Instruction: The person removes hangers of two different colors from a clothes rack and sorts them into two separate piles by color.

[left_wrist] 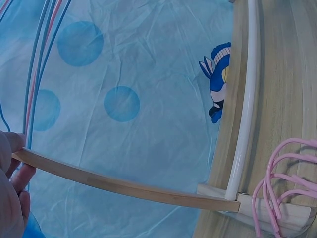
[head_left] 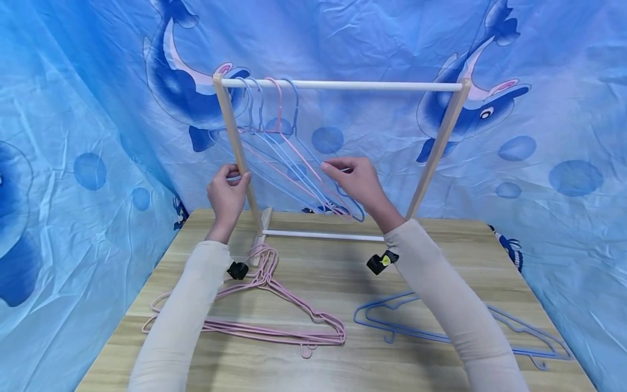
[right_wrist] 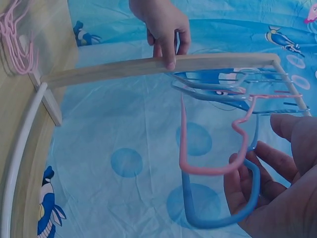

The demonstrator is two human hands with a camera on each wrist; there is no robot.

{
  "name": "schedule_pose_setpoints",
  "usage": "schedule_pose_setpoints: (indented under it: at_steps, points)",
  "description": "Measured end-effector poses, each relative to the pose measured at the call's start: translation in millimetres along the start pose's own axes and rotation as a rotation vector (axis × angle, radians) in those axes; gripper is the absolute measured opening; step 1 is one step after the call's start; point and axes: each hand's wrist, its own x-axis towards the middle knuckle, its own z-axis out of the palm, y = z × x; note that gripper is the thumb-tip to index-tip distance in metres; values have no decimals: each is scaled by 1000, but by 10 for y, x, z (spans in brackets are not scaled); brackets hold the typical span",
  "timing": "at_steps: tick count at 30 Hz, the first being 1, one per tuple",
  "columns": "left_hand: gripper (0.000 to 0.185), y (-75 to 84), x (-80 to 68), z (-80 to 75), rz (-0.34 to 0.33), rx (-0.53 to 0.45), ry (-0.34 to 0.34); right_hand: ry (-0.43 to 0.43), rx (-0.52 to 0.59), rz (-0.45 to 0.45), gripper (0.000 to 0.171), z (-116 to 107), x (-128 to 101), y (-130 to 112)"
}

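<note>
A small wooden rack with a white top rod (head_left: pixel 343 85) stands at the back of the table. Several blue hangers and one pink hanger (head_left: pixel 289 158) hang at its left end. My left hand (head_left: pixel 235 177) grips the rack's left post (head_left: pixel 240 147); the left wrist view shows the left hand's fingers (left_wrist: pixel 12 188) on that post (left_wrist: pixel 124 187). My right hand (head_left: pixel 337 167) holds the low shoulder end of a hanging blue hanger. In the right wrist view, the right hand (right_wrist: pixel 270 163) has thumb and fingers around the blue hanger (right_wrist: pixel 223 220), beside the pink hanger (right_wrist: pixel 208 170).
A pile of pink hangers (head_left: pixel 274 326) lies on the wooden table (head_left: pixel 333 283) at front left, and blue hangers (head_left: pixel 441 332) lie at front right. The rack's lower white rod (head_left: pixel 323 235) runs between its feet. A blue dolphin-print cloth (head_left: pixel 73 136) surrounds the table.
</note>
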Motion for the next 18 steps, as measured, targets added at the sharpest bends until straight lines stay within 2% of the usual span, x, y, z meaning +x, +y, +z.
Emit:
schedule_pose_setpoints:
  at_steps: [10, 18]
  points:
    - [28, -3, -15, -17, -7, 0, -7, -12, -19, -2, 27, 129, 32, -59]
    - [26, -9, -20, -15, -6, -6, -2, 8, -14, 24, 30, 146, 19, -66]
